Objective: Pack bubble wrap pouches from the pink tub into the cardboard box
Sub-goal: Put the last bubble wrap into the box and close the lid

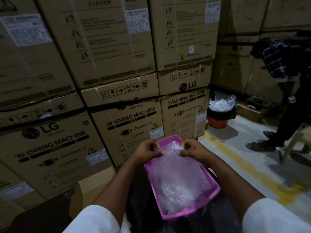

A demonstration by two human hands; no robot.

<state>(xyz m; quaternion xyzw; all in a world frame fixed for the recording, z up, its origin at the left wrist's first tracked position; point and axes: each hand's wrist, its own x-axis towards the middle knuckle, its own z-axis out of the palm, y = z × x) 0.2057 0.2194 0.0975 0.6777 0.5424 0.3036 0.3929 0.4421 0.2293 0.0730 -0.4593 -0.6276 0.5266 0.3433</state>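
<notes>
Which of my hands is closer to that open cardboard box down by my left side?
Left. Your left hand pinches the bubble wrap pouch on the side toward the cardboard box; your right hand pinches the pouch's far edge, over the pink tub.

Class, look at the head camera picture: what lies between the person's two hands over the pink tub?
In the head view, a bubble wrap pouch spans the gap: the left hand and right hand each pinch its top edge, above the pink tub.
</notes>
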